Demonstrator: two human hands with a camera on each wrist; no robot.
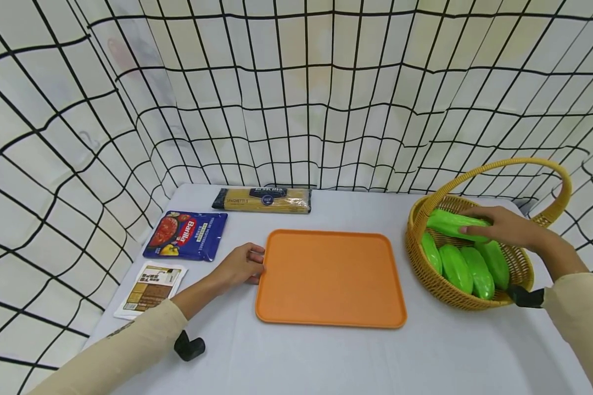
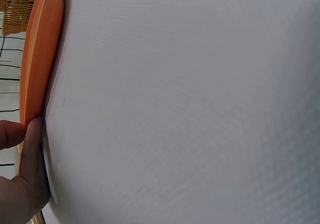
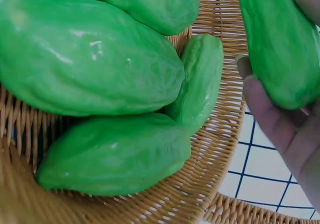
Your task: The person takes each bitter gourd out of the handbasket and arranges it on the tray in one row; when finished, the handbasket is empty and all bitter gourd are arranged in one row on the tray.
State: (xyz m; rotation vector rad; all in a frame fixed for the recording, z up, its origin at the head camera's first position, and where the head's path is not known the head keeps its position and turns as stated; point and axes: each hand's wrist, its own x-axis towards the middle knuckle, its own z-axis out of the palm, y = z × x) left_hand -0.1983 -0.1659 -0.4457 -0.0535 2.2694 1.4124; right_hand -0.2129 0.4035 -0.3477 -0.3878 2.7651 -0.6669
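At the orange tray's left edge is my left hand; in the left wrist view the thumb and a finger of that hand pinch the tray's rim. My right hand grips a long green vegetable at the top of the wicker basket. The right wrist view has this vegetable in the curled fingers of the hand, beside several other green ones lying in the basket.
A spaghetti pack lies at the back of the white table. On the left are a blue Barilla pouch and a white and brown packet. The basket's tall handle arches over its right side. Black-lined netting surrounds the table.
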